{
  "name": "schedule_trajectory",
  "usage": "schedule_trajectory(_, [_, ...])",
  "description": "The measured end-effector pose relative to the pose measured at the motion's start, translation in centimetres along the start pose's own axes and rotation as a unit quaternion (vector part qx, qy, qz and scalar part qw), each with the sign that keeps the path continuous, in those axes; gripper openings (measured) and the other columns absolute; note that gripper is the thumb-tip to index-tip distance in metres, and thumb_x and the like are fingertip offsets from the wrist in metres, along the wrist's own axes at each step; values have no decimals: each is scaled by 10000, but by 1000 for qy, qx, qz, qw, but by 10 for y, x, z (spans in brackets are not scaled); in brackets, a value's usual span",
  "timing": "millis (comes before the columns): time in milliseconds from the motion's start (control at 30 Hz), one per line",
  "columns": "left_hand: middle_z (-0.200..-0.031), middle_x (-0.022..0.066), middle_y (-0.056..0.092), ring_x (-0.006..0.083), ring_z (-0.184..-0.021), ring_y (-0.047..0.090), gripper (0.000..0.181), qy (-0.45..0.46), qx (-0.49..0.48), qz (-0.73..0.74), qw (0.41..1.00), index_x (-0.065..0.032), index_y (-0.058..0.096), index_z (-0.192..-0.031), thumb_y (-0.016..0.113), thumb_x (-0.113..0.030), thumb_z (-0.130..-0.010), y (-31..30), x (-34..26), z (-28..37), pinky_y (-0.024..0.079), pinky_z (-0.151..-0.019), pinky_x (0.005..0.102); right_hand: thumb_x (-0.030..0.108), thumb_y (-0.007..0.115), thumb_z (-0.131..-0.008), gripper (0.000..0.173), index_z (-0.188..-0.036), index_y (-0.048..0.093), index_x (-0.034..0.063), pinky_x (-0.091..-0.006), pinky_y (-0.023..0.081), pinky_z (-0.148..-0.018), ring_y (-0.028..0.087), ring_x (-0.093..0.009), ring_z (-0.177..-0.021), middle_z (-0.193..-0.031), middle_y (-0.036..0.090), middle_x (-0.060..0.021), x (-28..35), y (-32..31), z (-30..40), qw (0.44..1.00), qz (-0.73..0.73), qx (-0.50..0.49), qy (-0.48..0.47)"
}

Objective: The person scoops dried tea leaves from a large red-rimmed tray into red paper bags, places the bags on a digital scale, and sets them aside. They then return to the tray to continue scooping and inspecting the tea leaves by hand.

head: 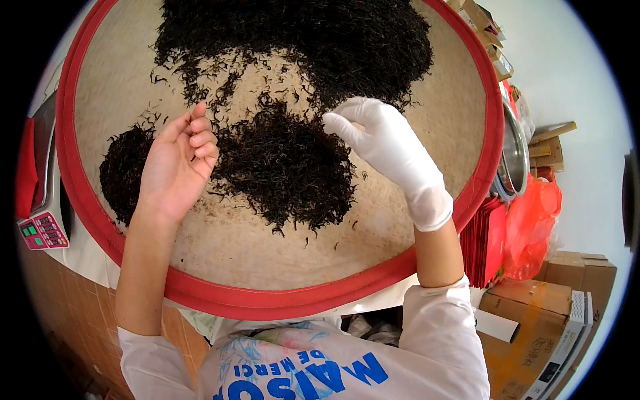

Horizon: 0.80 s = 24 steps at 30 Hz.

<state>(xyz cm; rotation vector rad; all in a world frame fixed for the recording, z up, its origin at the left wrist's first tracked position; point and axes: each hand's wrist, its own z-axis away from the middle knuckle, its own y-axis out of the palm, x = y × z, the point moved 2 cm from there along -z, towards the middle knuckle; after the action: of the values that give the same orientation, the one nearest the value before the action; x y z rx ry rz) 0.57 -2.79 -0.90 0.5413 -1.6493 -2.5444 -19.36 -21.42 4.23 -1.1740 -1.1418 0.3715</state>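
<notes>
Dark, twisted dried leaves, apparently tea, lie in heaps on a round, pale, cloth-like tray [300, 265] with a red fabric rim. My bare left hand [182, 155] is palm up with its fingers curled, between the small left pile [125, 170] and the middle pile [290, 165]. Its palm looks bare; whether a leaf sits at its fingertips is too small to tell. A white glove covers my right hand [385, 140], whose bent fingers and thumb hover at the upper right of the middle pile. Any leaf between those fingertips is hidden. The largest heap [310, 35] spreads across the far side.
Left of the tray stands a digital scale [45, 230] with a red item on it. Along the right are a metal basin [515, 150], red folded bags [482, 240], a red plastic bag [532, 225] and cardboard boxes [525, 305]. Loose leaves [225, 85] are scattered between the heaps.
</notes>
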Motion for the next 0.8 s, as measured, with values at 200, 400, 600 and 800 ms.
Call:
schedule_trajectory(200, [-792, -7, 440, 82, -665, 398, 207, -6, -7, -19, 1000, 4, 516, -1091, 372, -125, -1016, 13, 6, 4, 373, -576, 220, 271, 668, -819, 225, -822, 713, 51, -376, 531, -737, 666, -294, -794, -868, 688, -128, -5, 46, -33, 994, 29, -101, 38])
schedule_trajectory(400, [-812, 20, 461, 115, -679, 423, 232, -19, 27, 12, 999, 9, 525, -1130, 365, -121, -1024, 1, 2, 4, 394, -598, 241, 366, 682, -815, 354, -886, 707, 21, -358, 525, -744, 668, -285, -797, -818, 685, -150, 6, 67, -45, 990, 20, -4, 137])
schedule_trajectory(600, [-798, 4, 450, 95, -681, 404, 218, -8, 1, -23, 1000, 16, 524, -1103, 396, -129, -1003, 3, 7, 4, 384, -588, 229, 236, 620, -862, 241, -963, 709, 37, -274, 465, -817, 604, -148, -841, -893, 685, -67, -1, 52, -42, 954, -250, 19, 164])
schedule_trajectory(800, [-846, 24, 503, 107, -729, 470, 250, 5, 26, -62, 998, 28, 527, -1126, 400, -149, -1003, -5, 4, 1, 438, -637, 237, 221, 631, -895, 193, -1002, 720, 87, -233, 431, -844, 580, -84, -872, -917, 693, 5, 11, 29, -34, 865, -468, 57, 170])
